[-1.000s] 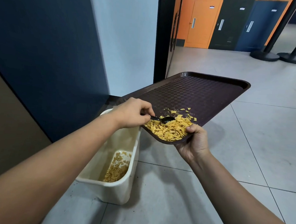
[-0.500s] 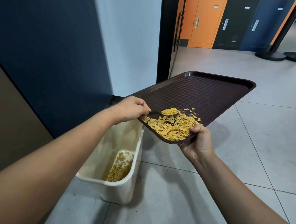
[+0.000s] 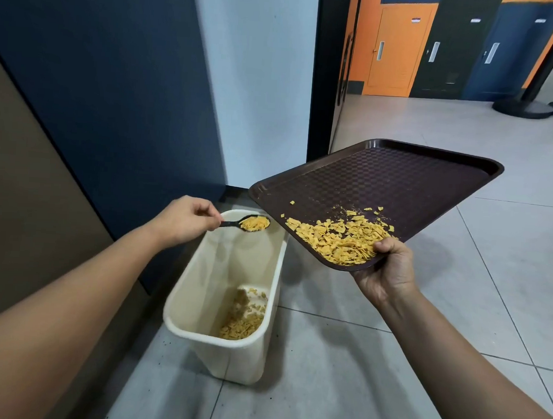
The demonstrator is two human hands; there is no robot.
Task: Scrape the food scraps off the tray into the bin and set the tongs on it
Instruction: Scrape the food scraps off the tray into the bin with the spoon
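My right hand [image 3: 386, 269] grips the near corner of a dark brown tray [image 3: 400, 181], held in the air and tilted down toward me. A heap of yellow flaky scraps [image 3: 341, 239] lies at that low corner. My left hand [image 3: 185, 220] pinches the handle of a black spoon [image 3: 251, 223] heaped with yellow flakes, held just left of the tray over the far rim of a cream bin [image 3: 179, 300]. More flakes [image 3: 246, 317] lie on the bin's bottom. No tongs are in view.
The bin stands on a grey tiled floor [image 3: 338, 391] against a dark blue wall panel [image 3: 98, 85]. A black door frame [image 3: 324, 66] rises behind the tray. Orange and dark lockers and black stanchion bases [image 3: 524, 106] stand far off at the right.
My left hand has lifted a spoonful of flakes off the tray and carried it left, over the bin. The tray has stayed in my right hand, tilted.
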